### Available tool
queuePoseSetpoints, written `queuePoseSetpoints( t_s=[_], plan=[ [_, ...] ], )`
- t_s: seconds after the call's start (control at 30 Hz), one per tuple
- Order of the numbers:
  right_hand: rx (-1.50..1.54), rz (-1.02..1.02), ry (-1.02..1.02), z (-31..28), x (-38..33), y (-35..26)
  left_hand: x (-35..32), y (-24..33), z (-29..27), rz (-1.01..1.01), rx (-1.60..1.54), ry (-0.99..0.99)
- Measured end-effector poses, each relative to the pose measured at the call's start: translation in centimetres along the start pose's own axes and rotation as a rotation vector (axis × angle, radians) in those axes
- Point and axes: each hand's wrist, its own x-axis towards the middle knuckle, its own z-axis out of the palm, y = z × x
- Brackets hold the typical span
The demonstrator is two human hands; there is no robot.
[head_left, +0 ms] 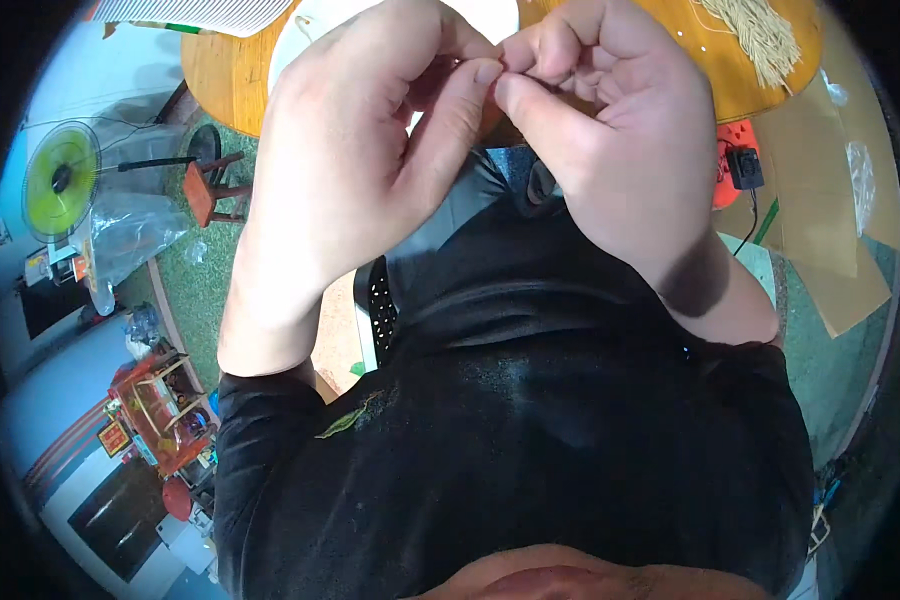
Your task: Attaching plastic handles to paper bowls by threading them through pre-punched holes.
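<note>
**Both hands pinched together above the round table**

I see a round wooden table [225, 80] at twelve o'clock, over green flooring, with a pale bundle of strands [760, 35] lying on it toward one o'clock. A green fan [60, 180] stands at nine o'clock. My left hand [360, 150] and right hand [610, 120] meet fingertip to fingertip at twelve o'clock, fingers curled and pinching a tiny reddish bit [497, 80] between them; I cannot tell what it is.
</note>
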Motion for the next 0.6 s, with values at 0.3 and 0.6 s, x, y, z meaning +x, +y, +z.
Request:
queuePoseSetpoints(
  t_s=[0.3,0.6],
  plan=[
    [0.111,0.149,0.083,-0.2,0.0,-0.6,0.6,-0.7,0.2,0.327,0.079,0.073],
    [0.185,0.739,0.29,-0.8,0.0,-2.2,0.8,0.6,0.4,0.363,0.297,0.113]
  ],
)
